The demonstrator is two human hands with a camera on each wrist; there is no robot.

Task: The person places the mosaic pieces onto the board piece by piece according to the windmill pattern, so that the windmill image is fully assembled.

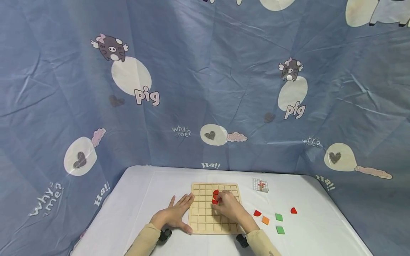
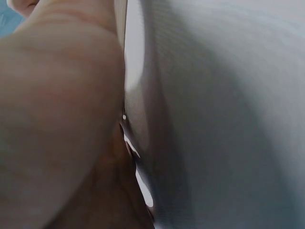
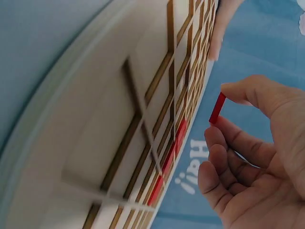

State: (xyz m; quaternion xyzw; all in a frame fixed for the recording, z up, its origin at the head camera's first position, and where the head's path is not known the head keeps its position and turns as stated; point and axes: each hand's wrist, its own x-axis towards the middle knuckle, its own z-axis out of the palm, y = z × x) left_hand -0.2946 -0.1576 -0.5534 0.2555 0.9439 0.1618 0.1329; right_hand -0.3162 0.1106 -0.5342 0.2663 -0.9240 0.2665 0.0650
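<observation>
1 pinched red piece (image 3: pixel 217 108) hovers above the gridded board (image 1: pixel 201 211).

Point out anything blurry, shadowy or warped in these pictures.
Head view: the backdrop reads clearly despite creases; left wrist: the left hand looks out of focus, and shadow bands cross the pale surface; right wrist: the board looks bowed and blurred up close, the right hand and red piece clearer.
</observation>
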